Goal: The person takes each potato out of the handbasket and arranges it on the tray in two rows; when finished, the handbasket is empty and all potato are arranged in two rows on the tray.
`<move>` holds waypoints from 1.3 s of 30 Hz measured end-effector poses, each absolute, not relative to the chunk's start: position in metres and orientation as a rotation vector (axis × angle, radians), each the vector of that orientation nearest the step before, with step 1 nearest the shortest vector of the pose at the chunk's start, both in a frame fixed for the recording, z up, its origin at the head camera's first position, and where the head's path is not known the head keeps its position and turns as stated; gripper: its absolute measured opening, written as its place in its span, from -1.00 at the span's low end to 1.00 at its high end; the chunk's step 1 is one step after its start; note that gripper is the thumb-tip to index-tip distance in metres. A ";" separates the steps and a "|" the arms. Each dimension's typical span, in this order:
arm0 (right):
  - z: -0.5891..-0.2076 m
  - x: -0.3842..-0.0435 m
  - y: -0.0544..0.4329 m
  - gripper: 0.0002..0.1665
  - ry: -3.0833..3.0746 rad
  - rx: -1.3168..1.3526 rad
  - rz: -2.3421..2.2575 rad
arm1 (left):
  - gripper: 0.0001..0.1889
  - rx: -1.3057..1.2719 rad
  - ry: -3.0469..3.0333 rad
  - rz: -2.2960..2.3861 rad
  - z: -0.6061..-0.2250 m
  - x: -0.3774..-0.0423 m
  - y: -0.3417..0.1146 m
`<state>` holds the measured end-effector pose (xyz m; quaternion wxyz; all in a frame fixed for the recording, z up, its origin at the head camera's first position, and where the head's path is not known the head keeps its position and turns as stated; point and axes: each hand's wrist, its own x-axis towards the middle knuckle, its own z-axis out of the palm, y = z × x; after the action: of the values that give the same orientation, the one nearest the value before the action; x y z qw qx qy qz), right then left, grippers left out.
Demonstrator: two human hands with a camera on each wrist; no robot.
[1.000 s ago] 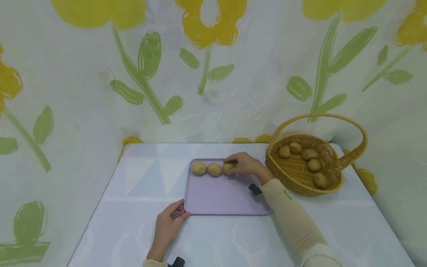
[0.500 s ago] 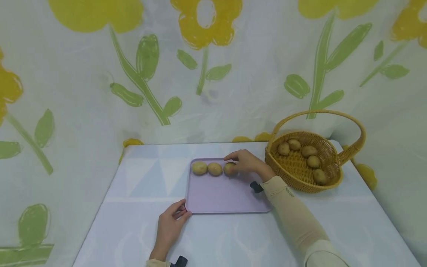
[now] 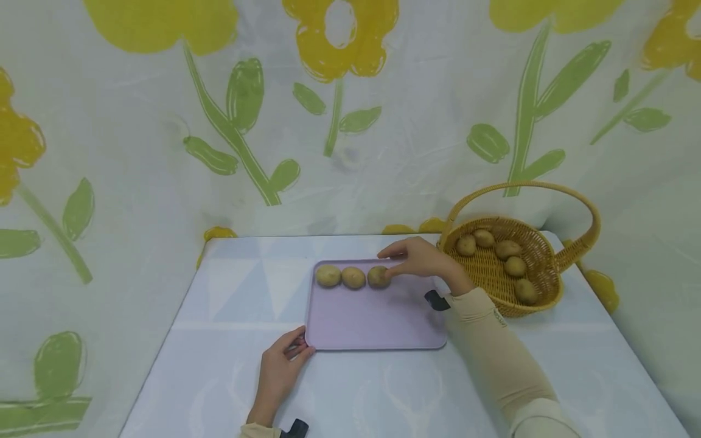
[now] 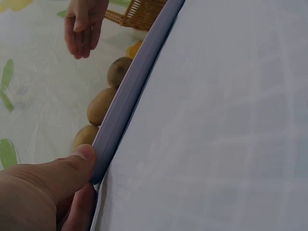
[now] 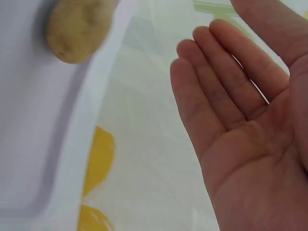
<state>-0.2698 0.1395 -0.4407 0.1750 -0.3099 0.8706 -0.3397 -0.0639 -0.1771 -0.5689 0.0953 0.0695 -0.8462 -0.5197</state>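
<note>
A lilac tray [image 3: 378,316] lies on the table with three potatoes in a row along its far side: a left one [image 3: 328,275], a middle one [image 3: 353,278] and a right one [image 3: 378,277]. My left hand [image 3: 279,371] holds the tray's near left corner, thumb on the rim and fingers curled at its side, as the left wrist view [image 4: 53,187] shows. Just above the right potato is my right hand [image 3: 418,260]. The right wrist view shows its palm bare and its fingers [image 5: 207,101] extended, apart from the potato [image 5: 79,29].
To the right of the tray stands a wicker basket [image 3: 482,280] with a tall arched handle [image 3: 526,184]. Several more potatoes [image 3: 508,248] lie in it. Behind the table [image 3: 230,340] hangs a white backdrop [image 3: 416,152] printed with yellow flowers.
My right hand has let go of the right potato and moved up and to the right. That potato stays on the tray beside the other two. My left hand has kept its place.
</note>
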 end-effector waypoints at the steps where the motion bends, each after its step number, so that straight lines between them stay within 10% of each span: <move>1: -0.436 -0.269 0.141 -0.45 2.447 -0.873 -0.982 | -0.46 0.198 -2.505 -1.530 -0.569 -0.064 -0.176; 39: -0.377 -0.247 0.287 -0.46 2.536 -0.620 -1.237 | -0.47 0.252 -2.594 -1.526 -0.564 -0.062 -0.182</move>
<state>-0.2468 0.2875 -0.3769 0.1260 -0.2127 0.8709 -0.4247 -0.0618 -0.1821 -0.5639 0.0609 0.0834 -0.8573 -0.5043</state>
